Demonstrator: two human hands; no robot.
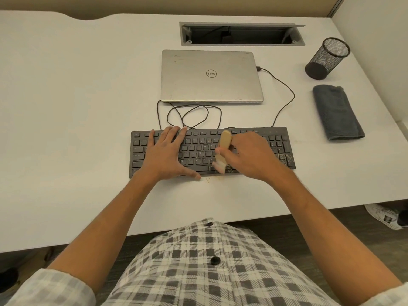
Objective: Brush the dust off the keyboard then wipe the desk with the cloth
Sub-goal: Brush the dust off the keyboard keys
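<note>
Right hand [249,155] closed in a firm grip around a small wooden-handled brush [223,149], knuckles up, wrist angled in from the lower right, forearm bare to a rolled checked sleeve. Handle end poking up past the index finger, pale bristles tilted down and toward the body, touching the bottom key row just right of the space bar. Bristle tips slightly blurred.

Left hand [167,151] flat and open, gripping nothing, palm pressed on the left half of the black keyboard [276,149], fingers spread to the top row, thumb stretched along the front edge.

Keyboard lying square to the body on the white tabletop [66,107]. Tan dust specks [284,157] clustered on the keys at the lower right, a few more crumbs [207,179] on the tabletop just in front of the space bar.

Behind the keyboard, its dark cable [194,115] looped loosely, then running up to the right side of a closed silver Dell laptop [212,76]. Farther back, an open grey cable tray [242,34] set into the tabletop.

To the right, well apart from the keyboard, a folded dark grey cloth [337,112] lying lengthwise, untouched. Beyond it, a black mesh pen cup [326,58], upright. Below the tabletop's right edge, a white sneaker [384,217] on the floor.
</note>
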